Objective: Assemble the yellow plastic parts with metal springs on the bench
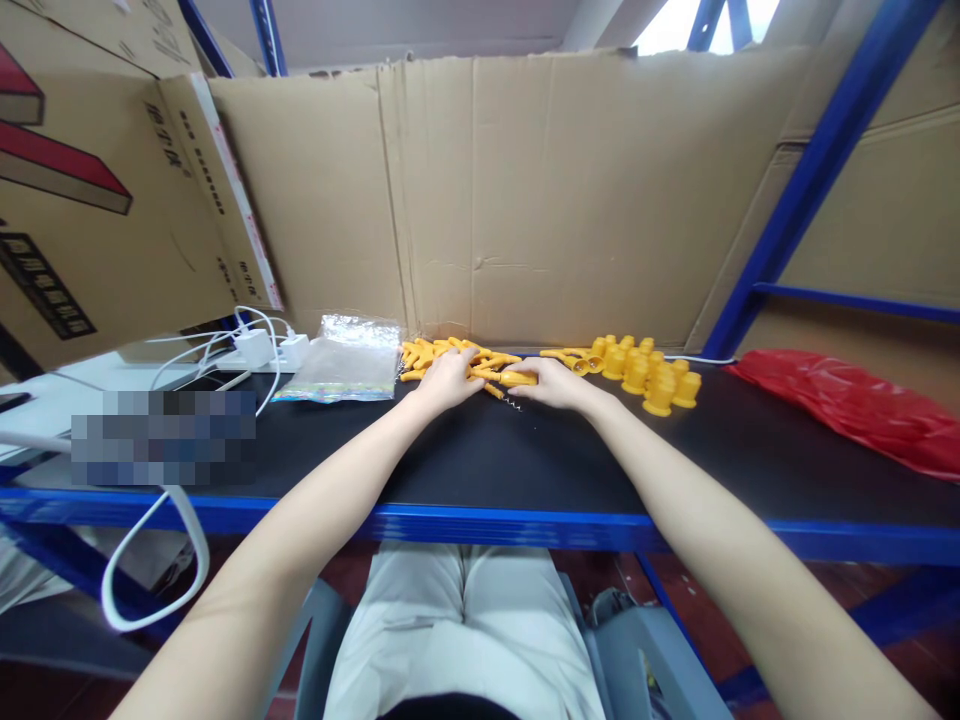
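Both my arms reach forward over a black worktop [465,450]. My left hand [448,379] lies on a heap of small orange plastic pieces [431,353], fingers curled over them. My right hand [551,384] rests just right of it and pinches one orange piece [517,378] between thumb and fingers. A tiny metal spring [513,403] lies on the black surface just in front of that hand. Right of my right hand stands a cluster of yellow cap-shaped parts [645,368].
A clear plastic bag [345,360] lies left of the orange heap. White chargers and cables [255,350] sit further left. A red plastic bag [855,405] lies at the right. Cardboard sheets [570,200] wall the back, and a blue shelf post [810,180] rises at the right.
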A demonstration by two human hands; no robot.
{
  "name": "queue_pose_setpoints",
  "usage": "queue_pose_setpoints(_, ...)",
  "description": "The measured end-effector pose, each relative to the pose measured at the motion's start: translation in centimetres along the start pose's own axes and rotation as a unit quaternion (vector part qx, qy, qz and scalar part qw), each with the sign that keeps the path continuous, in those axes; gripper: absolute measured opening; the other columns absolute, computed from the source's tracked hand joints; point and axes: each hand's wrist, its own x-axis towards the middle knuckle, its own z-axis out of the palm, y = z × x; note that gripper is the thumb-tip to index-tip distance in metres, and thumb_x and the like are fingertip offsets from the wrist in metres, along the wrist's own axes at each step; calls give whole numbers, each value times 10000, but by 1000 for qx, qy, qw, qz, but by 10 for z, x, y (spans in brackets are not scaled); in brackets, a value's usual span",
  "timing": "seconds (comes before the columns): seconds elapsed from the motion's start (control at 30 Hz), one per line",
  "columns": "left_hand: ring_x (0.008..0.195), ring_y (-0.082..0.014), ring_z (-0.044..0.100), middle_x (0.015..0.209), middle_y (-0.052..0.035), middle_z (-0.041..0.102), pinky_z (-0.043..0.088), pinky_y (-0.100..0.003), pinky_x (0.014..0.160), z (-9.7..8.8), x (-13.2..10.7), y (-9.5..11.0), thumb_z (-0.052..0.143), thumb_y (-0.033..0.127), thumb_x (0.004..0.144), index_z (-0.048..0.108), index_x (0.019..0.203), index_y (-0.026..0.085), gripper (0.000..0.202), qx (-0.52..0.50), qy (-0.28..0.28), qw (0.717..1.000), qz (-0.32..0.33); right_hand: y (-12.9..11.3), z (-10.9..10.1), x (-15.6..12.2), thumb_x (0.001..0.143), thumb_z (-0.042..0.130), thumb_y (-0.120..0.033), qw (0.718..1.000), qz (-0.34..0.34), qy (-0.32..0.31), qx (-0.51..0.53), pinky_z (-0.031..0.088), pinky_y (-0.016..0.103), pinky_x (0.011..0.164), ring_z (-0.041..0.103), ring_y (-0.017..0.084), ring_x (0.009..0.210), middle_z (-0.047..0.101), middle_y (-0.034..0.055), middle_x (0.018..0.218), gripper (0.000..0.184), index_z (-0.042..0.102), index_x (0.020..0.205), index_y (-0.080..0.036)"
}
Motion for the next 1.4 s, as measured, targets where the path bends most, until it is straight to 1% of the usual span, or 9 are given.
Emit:
queue_pose_setpoints(0.17,940,-280,605,953,-84,671,452,-404,816,-8,-2,5,576,421,771,585,1114,206,405,14,-23,999,-30,1,0,0,732,658,-263,1000,14,0,3,392,354,948,572,228,1044,655,14,1102,337,679,1068,-260)
queue_pose_setpoints(0.4,870,-245,610,896,-59,670,456,-351,755,-8,2,-1,600,304,727,605,1030,205,320,8,-30,999,-30,8,2,1,725,667,-230,1000,9,3,28,405,360,943,571,221,1048,634,30,1143,374,658,1099,-256)
queue_pose_setpoints(0.57,803,-212,602,803,-23,650,440,-299,696,-5,5,-12,626,316,705,595,956,218,271,-2,-23,999,-48,11,-1,-1,659,716,-146,984,100,15,147,489,314,803,633,152,838,635,70,1074,585,533,1214,-173)
queue_pose_setpoints(0.67,779,-201,598,790,-17,643,426,-288,676,-5,5,-16,624,312,706,584,937,215,254,-2,-23,999,-44,13,-3,-2,713,698,-186,954,136,-2,269,514,278,711,646,125,701,659,57,918,430,540,1109,-137)
queue_pose_setpoints(0.77,773,-197,595,800,-16,643,416,-282,664,-4,5,-16,623,306,707,575,920,215,236,-4,-18,999,-36,14,-3,-2,821,609,-335,935,148,-30,322,512,253,630,636,121,614,681,74,829,227,573,922,-135)
queue_pose_setpoints(0.9,786,-196,595,820,-17,644,410,-280,667,-3,5,-16,627,302,704,569,910,211,232,-2,-12,999,-37,14,-2,-3,892,475,-449,913,174,-49,367,488,226,542,616,115,552,697,102,811,328,567,923,-135)
queue_pose_setpoints(1.13,790,-200,594,819,-22,640,409,-281,665,-3,4,-16,627,350,710,564,896,202,247,-13,-19,999,-33,11,-8,-8,805,653,-251,906,161,-68,385,474,203,547,613,103,559,707,62,786,313,437,1020,-179)
queue_pose_setpoints(1.23,783,-197,590,805,-20,636,406,-279,666,-4,4,-15,635,384,710,565,900,201,273,-18,-15,999,-28,12,-7,-7,867,555,-379,903,167,-79,388,457,207,499,578,100,485,700,68,723,242,469,959,-172)
queue_pose_setpoints(1.4,757,-200,583,775,-19,623,392,-276,637,-3,4,-13,647,424,701,567,890,201,303,-28,-10,999,-21,16,-2,-2,856,388,-622,905,212,-70,362,418,215,406,517,101,386,673,84,626,516,556,893,-135)
